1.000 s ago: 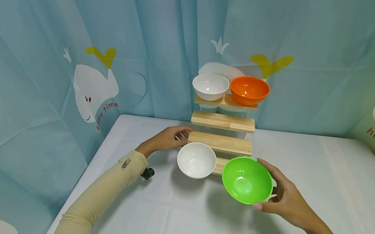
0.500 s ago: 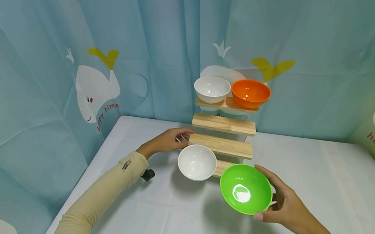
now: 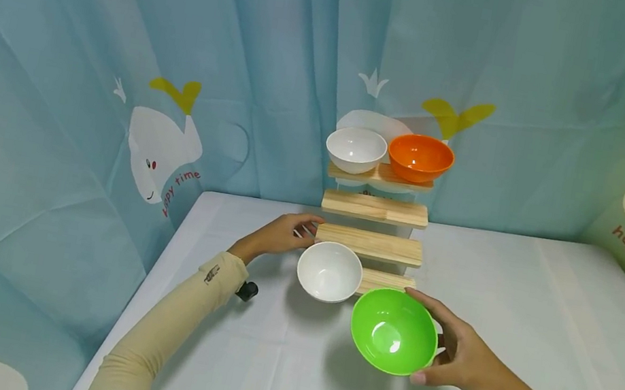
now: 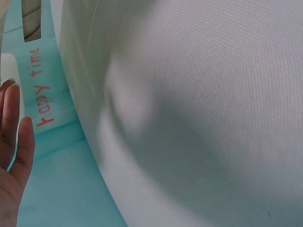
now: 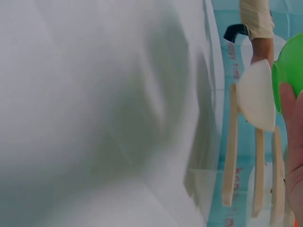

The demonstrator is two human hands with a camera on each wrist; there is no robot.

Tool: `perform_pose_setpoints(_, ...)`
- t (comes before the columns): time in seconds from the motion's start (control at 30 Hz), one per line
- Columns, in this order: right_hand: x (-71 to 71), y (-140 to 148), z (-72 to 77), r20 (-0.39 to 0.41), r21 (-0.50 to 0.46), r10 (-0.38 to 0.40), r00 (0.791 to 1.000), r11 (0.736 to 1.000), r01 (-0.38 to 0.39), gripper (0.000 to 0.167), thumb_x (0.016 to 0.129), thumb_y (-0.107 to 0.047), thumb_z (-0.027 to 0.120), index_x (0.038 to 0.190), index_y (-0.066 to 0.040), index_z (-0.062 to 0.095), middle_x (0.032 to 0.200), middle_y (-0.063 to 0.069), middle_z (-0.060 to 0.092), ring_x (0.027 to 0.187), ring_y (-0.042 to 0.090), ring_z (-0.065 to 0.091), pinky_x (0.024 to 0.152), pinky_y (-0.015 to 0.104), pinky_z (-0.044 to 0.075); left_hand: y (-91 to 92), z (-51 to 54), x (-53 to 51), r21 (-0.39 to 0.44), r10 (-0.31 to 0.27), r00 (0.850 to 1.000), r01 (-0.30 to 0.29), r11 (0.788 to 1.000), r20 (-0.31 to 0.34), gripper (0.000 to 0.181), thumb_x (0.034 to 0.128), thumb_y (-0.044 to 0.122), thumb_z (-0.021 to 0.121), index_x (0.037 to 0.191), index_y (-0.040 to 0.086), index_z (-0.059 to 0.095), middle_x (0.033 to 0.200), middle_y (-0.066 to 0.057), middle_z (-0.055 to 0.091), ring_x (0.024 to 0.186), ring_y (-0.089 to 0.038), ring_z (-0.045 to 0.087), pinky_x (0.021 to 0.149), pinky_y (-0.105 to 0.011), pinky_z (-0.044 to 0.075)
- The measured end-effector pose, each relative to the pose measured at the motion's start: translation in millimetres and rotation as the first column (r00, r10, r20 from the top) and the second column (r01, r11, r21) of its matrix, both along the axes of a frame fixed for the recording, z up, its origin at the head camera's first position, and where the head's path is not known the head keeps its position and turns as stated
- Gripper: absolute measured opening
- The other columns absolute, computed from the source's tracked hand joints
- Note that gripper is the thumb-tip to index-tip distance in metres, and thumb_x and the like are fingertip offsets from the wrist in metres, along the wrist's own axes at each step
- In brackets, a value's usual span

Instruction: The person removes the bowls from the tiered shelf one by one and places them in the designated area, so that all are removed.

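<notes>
Green bowl [image 3: 394, 333] location: above the white-covered table [image 3: 231, 381], in front of the right half of the rack's lowest plank [image 3: 387, 282]. I have its right side grasped in the right hand [image 3: 465, 360], thumb at the near rim and fingers around the far rim.

For handling, I advise maintaining that spread across the wall, since a one-sided rim hold would probably let the bowl roll about the thumb. Level the mouth before any contact with wood. Allow side clearance from the lower white bowl [image 3: 330, 272], which sits on the left of the same plank; a knock there could slide it.

The left hand [image 3: 280, 232] is at the left end of the third plank down [image 3: 369, 244], just beside the lower white bowl. I cannot tell whether its fingers grip the plank, merely touch it or stand free. Brace lightly; a hard push would likely shift the rack.

Visibility limits: the left wrist view cuts off the left fingers' work at the frame edge. The right wrist view crops the green bowl and the right hand. The right fingers behind the bowl are partly hidden.
</notes>
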State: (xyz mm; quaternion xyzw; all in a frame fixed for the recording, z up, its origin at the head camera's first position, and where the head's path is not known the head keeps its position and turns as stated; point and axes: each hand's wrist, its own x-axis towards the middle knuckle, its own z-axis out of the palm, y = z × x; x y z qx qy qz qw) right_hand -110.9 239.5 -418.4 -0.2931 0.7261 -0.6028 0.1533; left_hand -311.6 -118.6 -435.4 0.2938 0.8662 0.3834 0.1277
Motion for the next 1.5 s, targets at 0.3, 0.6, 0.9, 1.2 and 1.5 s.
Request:
perform_pose_setpoints(0.3,-1.7,-18,-14.4,0.05,-0.011,0.05,0.998,0.999,-0.049,0.104,0.074,0.002,0.078,0.16,-0.013,0.022,0.149,-0.005,0.042,0.099,0.028,0.07,0.067,0.043,0.062,-0.8,-2.3,-3.1,0.001,-0.014,1.0,0.014,1.0,-0.011,0.051,0.0994,0.025,0.065,0.147,0.013,0.052,0.126,-0.011,0.064,0.112,-0.022,0.063,0.094,-0.032,0.055)
perform_pose_setpoints(0.6,-1.6,-36,-23.2,0.089,0.01,0.091,0.992,0.996,-0.092,0.106,0.074,0.001,0.081,0.161,-0.013,0.021,0.152,0.018,0.036,0.091,0.03,0.071,0.069,0.044,0.062,-1.1,-0.9,-1.3,-0.008,-0.022,1.0,0.022,1.0,-0.014,0.049,0.1,0.024,0.064,0.146,0.013,0.053,0.13,-0.012,0.063,0.114,-0.023,0.063,0.093,-0.032,0.054)
perform_pose_setpoints(0.9,-5.1,-51,-37.0,0.103,-0.006,0.14,0.985,0.99,-0.141,0.104,0.074,-0.001,0.082,0.16,-0.015,0.025,0.152,0.033,0.029,0.096,0.029,0.071,0.072,0.044,0.061,-0.5,-0.3,-1.0,-0.008,-0.021,1.0,0.021,1.0,-0.018,0.048,0.101,0.025,0.063,0.147,0.014,0.052,0.129,-0.011,0.062,0.114,-0.023,0.063,0.093,-0.033,0.054)
perform_pose_setpoints(1.2,-9.7,-69,-40.8,0.131,0.016,0.158,0.979,0.987,-0.162,0.105,0.074,-0.003,0.084,0.16,-0.018,0.025,0.154,0.028,0.029,0.094,0.028,0.072,0.074,0.043,0.062,-1.6,-0.1,-0.3,-0.013,-0.011,1.0,0.011,1.0,-0.015,0.048,0.101,0.023,0.063,0.147,0.015,0.052,0.13,-0.011,0.062,0.115,-0.023,0.063,0.093,-0.034,0.054)
perform_pose_setpoints(1.5,-12.5,-81,-49.0,0.15,0.004,0.18,0.972,0.983,-0.183,0.106,0.074,-0.003,0.084,0.16,-0.01,0.022,0.156,0.03,0.025,0.092,0.027,0.073,0.076,0.042,0.062,-1.5,-2.4,-1.8,-0.011,-0.014,1.0,0.013,1.0,-0.015,0.049,0.1012,0.025,0.063,0.148,0.015,0.051,0.13,-0.01,0.062,0.115,-0.022,0.062,0.093,-0.034,0.054)
